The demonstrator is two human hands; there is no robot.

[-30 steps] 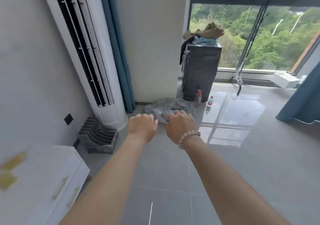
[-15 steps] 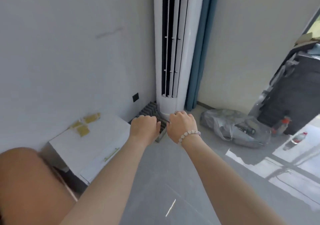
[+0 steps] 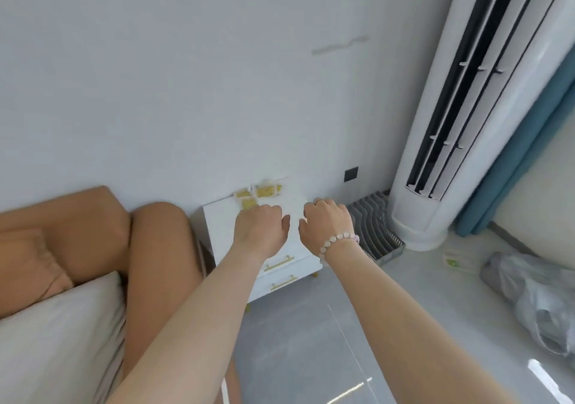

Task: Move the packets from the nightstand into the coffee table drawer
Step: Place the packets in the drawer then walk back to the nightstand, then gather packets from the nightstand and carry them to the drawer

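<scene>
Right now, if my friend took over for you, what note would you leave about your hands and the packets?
Left hand: fingers curled, holding nothing, out over the nightstand.
Right hand: fingers curled, holding nothing, close beside the left one.
Packets: a few yellow ones lie at the back of the nightstand top, by the wall.
Done: no packet is picked up yet.
Left: pick up the packets and carry them to the coffee table drawer, which is not in view from here.
</scene>
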